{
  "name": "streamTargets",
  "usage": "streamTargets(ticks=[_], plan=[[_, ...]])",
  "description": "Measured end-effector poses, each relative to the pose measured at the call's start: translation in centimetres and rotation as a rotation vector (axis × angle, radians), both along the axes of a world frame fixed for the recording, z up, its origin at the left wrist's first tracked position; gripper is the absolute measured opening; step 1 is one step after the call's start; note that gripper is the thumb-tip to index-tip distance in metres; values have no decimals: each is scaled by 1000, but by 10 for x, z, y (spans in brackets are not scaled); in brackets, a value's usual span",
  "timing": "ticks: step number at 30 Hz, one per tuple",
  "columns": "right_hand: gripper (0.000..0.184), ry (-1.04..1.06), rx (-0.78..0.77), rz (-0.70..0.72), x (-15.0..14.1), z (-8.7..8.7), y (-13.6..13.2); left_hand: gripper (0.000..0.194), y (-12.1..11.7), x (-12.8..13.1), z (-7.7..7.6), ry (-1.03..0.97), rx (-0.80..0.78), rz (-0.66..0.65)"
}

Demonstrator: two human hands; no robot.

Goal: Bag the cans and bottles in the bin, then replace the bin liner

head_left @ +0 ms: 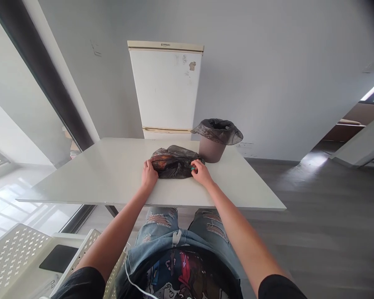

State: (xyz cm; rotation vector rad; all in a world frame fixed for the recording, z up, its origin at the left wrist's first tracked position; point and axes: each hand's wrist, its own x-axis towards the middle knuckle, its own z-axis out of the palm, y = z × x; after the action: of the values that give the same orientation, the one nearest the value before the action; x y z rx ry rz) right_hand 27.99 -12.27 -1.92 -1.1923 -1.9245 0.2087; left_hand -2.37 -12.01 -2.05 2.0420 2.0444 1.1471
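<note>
A black, see-through plastic bag point(176, 164) lies crumpled on the white table point(112, 187), with something reddish-orange showing through its left part. My left hand point(149, 173) grips the bag's left end, fingers curled over it. At the opposite end my right hand point(201, 172) pinches the bag's edge. A small green bit point(192, 168) shows by the right fingertips; I cannot make out what it is. Just beyond my right hand stands a brown trash bin point(212, 150), lined with a dark plastic bag point(220, 129) folded out over its rim.
Behind the table stands a white refrigerator point(168, 87) against the grey wall point(252, 74). A white plastic rack with a perforated side point(15, 253) is at lower left, holding a flat black item point(58, 258). A white cable point(134, 280) hangs over my shirt.
</note>
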Motion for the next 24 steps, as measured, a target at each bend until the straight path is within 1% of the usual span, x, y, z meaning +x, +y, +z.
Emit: streamTargets(ticks=[3, 4, 8, 9, 13, 16, 19, 22, 24], plan=[[10, 9, -27, -62, 1, -2, 2, 55, 3, -1, -2, 15, -43, 32], [9, 15, -35, -82, 2, -3, 3, 56, 4, -1, -3, 21, -53, 40], [29, 54, -63, -124, 5, -8, 9, 58, 3, 0, -2, 50, -88, 83], [30, 68, -71, -121, 5, -9, 10, 57, 1, 1, -1, 56, -98, 105], [21, 166, -94, -81, 6, -8, 12, 52, -4, 3, 2, 67, -139, 231], [25, 322, -81, -97, 7, -2, 12, 50, -6, 4, 5, 60, -156, 292], [32, 543, -48, -143, 11, 3, 14, 50, -8, 6, 10, 39, -143, 314], [37, 782, -25, -185, 16, 4, 18, 51, -11, 6, 16, 12, -94, 318], [40, 934, -8, -208, 20, 4, 21, 49, -14, 5, 20, -8, -8, 307]])
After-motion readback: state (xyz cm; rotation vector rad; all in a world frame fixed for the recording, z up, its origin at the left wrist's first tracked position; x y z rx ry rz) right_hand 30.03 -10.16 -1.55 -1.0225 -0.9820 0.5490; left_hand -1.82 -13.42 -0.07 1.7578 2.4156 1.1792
